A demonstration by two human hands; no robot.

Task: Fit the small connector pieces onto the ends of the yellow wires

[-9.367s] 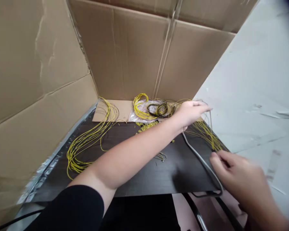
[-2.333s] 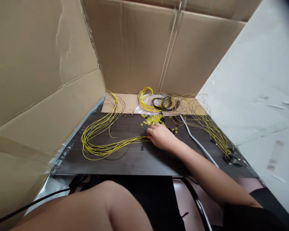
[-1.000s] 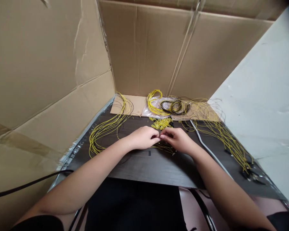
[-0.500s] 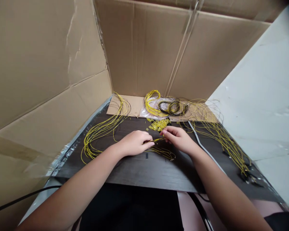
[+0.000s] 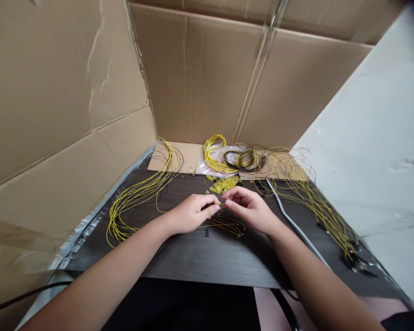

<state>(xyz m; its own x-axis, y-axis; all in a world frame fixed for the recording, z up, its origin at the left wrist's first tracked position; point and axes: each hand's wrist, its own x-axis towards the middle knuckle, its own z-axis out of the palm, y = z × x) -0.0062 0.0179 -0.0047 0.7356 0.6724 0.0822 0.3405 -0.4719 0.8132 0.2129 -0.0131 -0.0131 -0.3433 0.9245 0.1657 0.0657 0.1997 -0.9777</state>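
Observation:
My left hand (image 5: pixel 191 214) and my right hand (image 5: pixel 250 209) meet over the middle of the dark tabletop (image 5: pixel 207 253). Their fingertips pinch the end of a thin yellow wire (image 5: pixel 221 205) between them. A small bundle of yellow wires (image 5: pixel 226 224) trails on the table under my right hand. Just beyond the hands lies a heap of small yellow connector pieces (image 5: pixel 222 184). A long bundle of yellow wires (image 5: pixel 134 202) curves away to the left.
Coils of yellow and black wire (image 5: pixel 234 158) sit on a plastic bag at the back. More yellow wires (image 5: pixel 317 207) and a grey cable (image 5: pixel 293 220) run along the right. Cardboard walls (image 5: pixel 72 92) enclose the left and back; a white wall (image 5: pixel 372 138) stands right.
Both hands have come together at the table's middle and lifted a wire end between their fingertips. The view has shifted slightly.

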